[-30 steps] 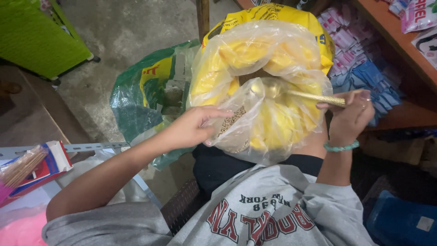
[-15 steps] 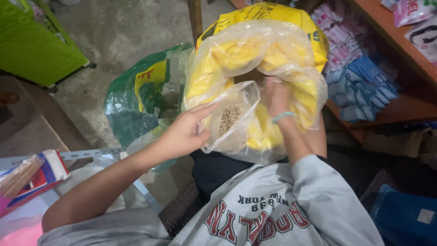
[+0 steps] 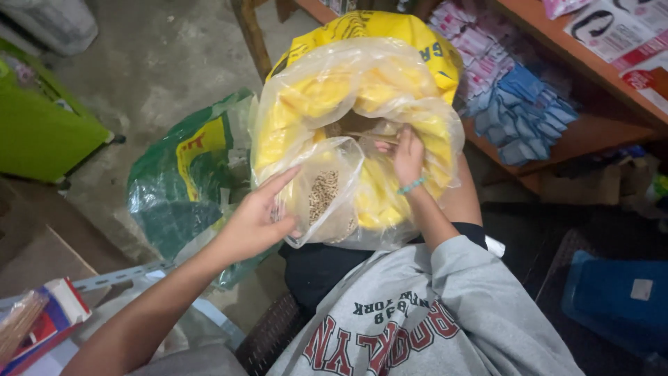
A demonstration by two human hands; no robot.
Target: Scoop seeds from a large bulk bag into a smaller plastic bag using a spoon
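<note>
**Small Bag Held at Mouth of Yellow Sack**

Head view. Small clear plastic bag (image 3: 323, 198) partly filled with brown pellets, positioned at frame centre, directly against the front of the large yellow sack (image 3: 362, 90) with clear liner. Left hand (image 3: 257, 219) at 9 o'clock of the small bag, fingers closed on its left edge, index finger extended along the rim toward 1 o'clock; bag mouth held open. Right hand (image 3: 407, 157) at 2 o'clock of the small bag, reaching into the sack's opening, fingers curled downward; contents of that grasp hidden, degree of closure not determinable. Teal bracelet (image 3: 412, 185) on right wrist. Green sack (image 3: 188, 181) at 9 o'clock of the left hand, on concrete floor. Wooden shelf (image 3: 591, 132) with blue packets at 3 o'clock.
</note>
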